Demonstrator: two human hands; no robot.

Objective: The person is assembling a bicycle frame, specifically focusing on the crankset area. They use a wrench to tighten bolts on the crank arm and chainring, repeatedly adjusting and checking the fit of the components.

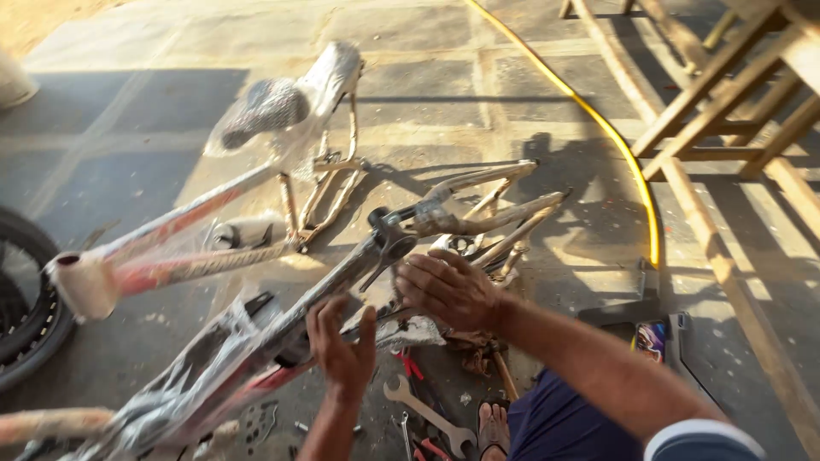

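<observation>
Item: two bicycle frames on the concrete floor (478,77), both bare of wheels and largely wrapped in clear packing film. The near frame (256,341) lies on a slant in front of me, head end toward the lower left, rear stays (504,213) fanned out to the right; the far frame (196,230) lies beyond it, saddle (282,102) wrapped and pointing away. My left hand (344,346) is open, fingers spread and upright, the palm at or just beside the near frame's tube; I cannot tell whether it actually presses on it. My right hand (444,288) is open too, fingers together and laid flat over the seat cluster (393,239) where the stays meet the main tube; it grips nothing that I can see. Tools: an open-ended spanner (427,414) on the floor by my sandalled foot (494,427), red-handled pliers (412,365) just beyond it, a few small loose parts near them. Also present: a tyre (21,299) at the left edge, a yellow hose (598,119) curving across the floor, wooden furniture legs (717,94) at upper right. State of work, as I judge it: early. Wrapping is on most tubes, no wheels are fitted, the spanner lies unused. Unwrapping and nearly all fitting remain.
</observation>
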